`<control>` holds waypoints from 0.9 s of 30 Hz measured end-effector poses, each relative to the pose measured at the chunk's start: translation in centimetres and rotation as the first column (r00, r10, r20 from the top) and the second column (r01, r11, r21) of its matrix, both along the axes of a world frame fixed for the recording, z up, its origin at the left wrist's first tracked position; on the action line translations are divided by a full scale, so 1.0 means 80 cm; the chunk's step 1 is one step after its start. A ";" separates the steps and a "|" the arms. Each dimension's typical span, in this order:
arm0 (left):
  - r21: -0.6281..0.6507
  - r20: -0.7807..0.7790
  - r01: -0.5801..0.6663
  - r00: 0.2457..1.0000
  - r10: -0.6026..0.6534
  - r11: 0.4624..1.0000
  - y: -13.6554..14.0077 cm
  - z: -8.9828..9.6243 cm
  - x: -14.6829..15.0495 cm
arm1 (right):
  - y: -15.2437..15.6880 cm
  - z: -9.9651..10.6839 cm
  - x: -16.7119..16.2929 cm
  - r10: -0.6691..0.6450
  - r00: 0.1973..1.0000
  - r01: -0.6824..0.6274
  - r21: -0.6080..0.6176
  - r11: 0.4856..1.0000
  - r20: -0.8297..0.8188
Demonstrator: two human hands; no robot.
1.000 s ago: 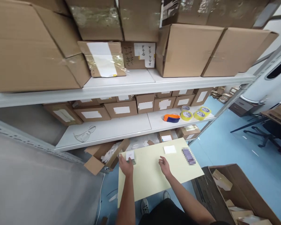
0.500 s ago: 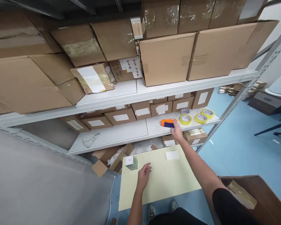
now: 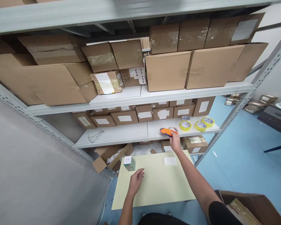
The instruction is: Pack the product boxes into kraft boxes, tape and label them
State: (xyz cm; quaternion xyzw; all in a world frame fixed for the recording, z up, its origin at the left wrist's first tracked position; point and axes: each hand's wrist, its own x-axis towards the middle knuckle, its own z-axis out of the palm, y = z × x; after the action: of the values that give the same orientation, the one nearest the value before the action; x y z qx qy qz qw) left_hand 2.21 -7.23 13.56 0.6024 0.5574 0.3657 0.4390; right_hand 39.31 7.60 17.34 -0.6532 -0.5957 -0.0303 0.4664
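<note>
Right hand (image 3: 175, 142) at the shelf (image 3: 121, 133): fingers closed around an orange-and-blue tape dispenser (image 3: 166, 131), which lies at the hand's eleven o'clock. Left hand (image 3: 135, 181) over the table (image 3: 160, 187) — fingers loosely curled, holding nothing; a green-and-white box (image 3: 129, 163) stands at its eleven o'clock, a white card (image 3: 170, 161) at two. Yellow tape rolls (image 3: 200, 129): the dispenser's three o'clock.

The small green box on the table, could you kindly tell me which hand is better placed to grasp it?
The left hand, I'd judge: it looks empty and is nearer the small green box, while the right hand, farther off by the shelf, holds the orange tool.
</note>
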 end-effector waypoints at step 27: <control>-0.078 -0.044 -0.025 0.999 0.021 0.997 -0.067 -0.015 -0.021 | -0.312 -0.253 -0.016 -0.344 0.884 0.062 -0.650 0.758 -0.317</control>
State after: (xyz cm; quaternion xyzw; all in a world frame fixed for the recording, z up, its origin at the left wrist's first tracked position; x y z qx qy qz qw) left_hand 0.56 -12.58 12.35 0.5859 0.5878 0.3352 0.4460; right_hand 38.04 -17.35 -2.92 -0.8228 -0.3811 0.2568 0.3344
